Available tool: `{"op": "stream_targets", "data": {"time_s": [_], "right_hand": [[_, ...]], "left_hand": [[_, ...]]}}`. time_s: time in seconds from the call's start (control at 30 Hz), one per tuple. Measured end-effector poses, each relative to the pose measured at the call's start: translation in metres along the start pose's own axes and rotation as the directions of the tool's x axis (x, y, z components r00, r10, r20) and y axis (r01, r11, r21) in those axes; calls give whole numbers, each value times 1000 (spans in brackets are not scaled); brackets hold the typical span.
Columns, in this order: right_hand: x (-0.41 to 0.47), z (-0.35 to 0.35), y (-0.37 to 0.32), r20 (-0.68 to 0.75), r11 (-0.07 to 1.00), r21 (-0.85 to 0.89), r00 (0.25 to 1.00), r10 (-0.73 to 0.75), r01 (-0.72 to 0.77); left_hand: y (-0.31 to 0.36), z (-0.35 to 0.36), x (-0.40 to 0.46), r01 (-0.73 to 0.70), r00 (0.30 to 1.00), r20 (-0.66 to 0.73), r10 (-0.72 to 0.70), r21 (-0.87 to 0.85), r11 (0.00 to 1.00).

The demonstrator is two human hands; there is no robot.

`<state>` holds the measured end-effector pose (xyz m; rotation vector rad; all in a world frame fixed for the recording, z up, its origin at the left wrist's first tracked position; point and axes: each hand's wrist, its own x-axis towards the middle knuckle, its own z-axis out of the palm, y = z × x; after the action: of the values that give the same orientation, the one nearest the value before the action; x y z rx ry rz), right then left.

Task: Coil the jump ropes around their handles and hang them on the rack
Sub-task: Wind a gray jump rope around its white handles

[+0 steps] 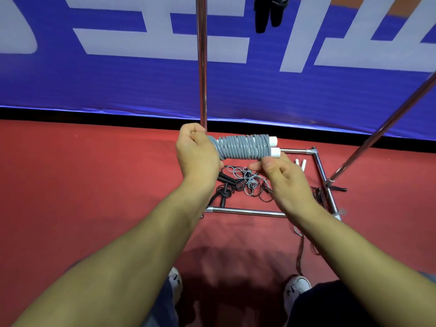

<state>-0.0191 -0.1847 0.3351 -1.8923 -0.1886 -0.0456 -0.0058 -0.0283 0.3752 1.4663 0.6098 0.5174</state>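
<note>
A grey jump rope (pixel 243 147) is wound tightly round its two white-tipped handles, held level above the floor. My left hand (pixel 197 152) grips its left end. My right hand (pixel 280 171) sits under the right end near the white tips, fingers curled and touching the coil. Below, inside the rack's base, lies a tangle of grey and black ropes (pixel 245 185) with black handles. A chrome rack (pixel 202 67) rises behind the coil. A coiled black rope (pixel 269 13) hangs at the top.
The rack's chrome base bars (pixel 247 211) frame the loose ropes on the red floor. A slanted chrome pole (pixel 387 123) runs up to the right. A blue banner (pixel 118 79) covers the wall behind. White handles (pixel 302 164) lie near the base's corner. My shoes (pixel 297 289) stand below.
</note>
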Motion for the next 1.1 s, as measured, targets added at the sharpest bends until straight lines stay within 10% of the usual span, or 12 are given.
{"op": "stream_targets", "data": {"time_s": [0.17,0.33,0.6,0.83,1.1], "right_hand": [[0,7,-11,139,816,494,954,264,-298],[0,4,-13,239,691,588,906,350,-421],[-5,11,-3,319,775,459,894,313,-435],[-33,25,25,87,999,24,995,42,-45],[-28,24,26,312,957,-290,944,103,-8]], "left_hand": [[-2,5,-8,78,997,-21,-79,-62,995],[-7,8,-18,29,999,44,-29,-15,999],[-14,9,-12,18,1000,-5,-18,8,1000],[-2,4,29,42,989,-138,-48,-46,998],[-6,1,38,53,989,-139,-53,-5,999]]}}
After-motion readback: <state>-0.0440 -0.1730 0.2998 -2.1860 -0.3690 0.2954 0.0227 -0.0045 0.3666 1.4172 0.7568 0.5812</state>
